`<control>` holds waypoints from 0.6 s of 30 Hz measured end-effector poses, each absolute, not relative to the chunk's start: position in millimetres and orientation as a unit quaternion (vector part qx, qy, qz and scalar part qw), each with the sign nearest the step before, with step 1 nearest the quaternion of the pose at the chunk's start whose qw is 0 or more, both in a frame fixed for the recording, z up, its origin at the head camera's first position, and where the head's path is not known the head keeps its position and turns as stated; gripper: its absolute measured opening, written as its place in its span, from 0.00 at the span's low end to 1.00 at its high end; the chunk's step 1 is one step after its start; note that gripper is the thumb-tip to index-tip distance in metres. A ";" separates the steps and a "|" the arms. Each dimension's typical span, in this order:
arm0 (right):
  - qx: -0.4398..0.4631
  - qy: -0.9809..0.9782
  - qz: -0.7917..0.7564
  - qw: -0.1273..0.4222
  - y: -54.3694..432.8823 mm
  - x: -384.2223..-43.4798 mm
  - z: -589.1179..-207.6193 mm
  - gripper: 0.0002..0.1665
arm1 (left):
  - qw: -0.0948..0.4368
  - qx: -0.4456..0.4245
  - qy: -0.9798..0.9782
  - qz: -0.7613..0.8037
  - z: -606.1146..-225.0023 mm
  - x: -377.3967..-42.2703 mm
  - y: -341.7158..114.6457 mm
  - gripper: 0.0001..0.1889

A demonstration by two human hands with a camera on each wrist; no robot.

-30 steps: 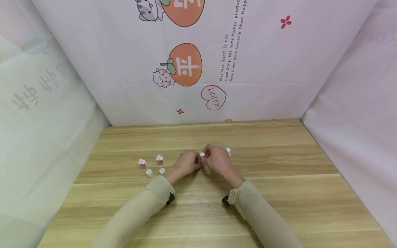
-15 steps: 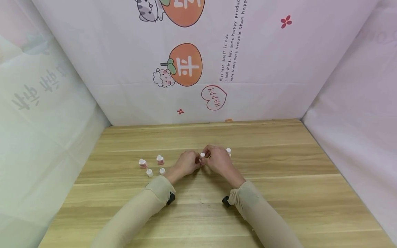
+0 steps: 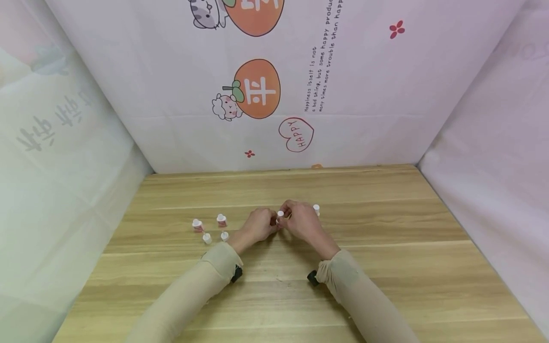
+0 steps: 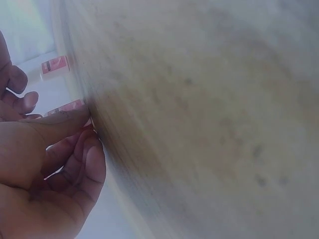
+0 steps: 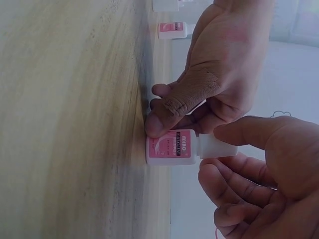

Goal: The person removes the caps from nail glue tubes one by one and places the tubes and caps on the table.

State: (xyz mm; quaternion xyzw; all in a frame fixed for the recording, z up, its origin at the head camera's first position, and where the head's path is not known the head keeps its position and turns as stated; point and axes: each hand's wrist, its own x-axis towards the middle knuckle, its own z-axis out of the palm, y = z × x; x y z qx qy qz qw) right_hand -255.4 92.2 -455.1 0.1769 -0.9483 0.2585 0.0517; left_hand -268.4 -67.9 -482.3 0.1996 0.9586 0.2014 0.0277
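Near the middle of the table, a small white nail glue bottle (image 5: 172, 148) with a pink label stands upright between my hands. My left hand (image 3: 259, 225) holds its body low down, thumb on the label in the right wrist view. The thumb and fingers of my right hand (image 3: 302, 221) pinch the white cap (image 5: 218, 149) on top. In the left wrist view, the left fingers (image 4: 94, 162) cover most of the bottle. Another capped white bottle (image 3: 316, 210) stands just beyond the right hand, partly hidden by it.
To the left stand two more pink-labelled bottles, one farther left (image 3: 198, 226) and one nearer (image 3: 221, 221). In front of them sit two separate white caps, a left cap (image 3: 207, 238) and a right cap (image 3: 225, 236). A printed white cloth (image 3: 188, 138) rises behind the wooden table (image 3: 386, 286).
Both hands stay in nearly the same place on the bottle and its cap. The view shifts very slightly; the other bottles and caps have not moved.
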 end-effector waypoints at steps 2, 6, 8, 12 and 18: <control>0.176 -0.948 0.259 0.053 92.2 -255.6 -455.1 0.07 | 0.028 0.198 0.958 0.206 -482.5 -268.6 -67.9 0.08; 0.172 -0.948 0.261 0.056 92.1 -256.6 -455.6 0.09 | 0.027 0.197 0.957 0.211 -483.3 -269.3 -68.0 0.06; 0.173 -0.948 0.261 0.056 92.0 -257.0 -455.7 0.09 | 0.026 0.198 0.957 0.211 -483.4 -269.4 -68.1 0.06; 0.173 -0.949 0.258 0.057 91.8 -257.3 -455.7 0.09 | 0.028 0.199 0.957 0.211 -482.5 -268.9 -68.3 0.06; 0.182 -0.948 0.255 0.059 91.6 -256.1 -455.9 0.07 | 0.037 0.196 0.957 0.209 -480.6 -266.7 -68.3 0.07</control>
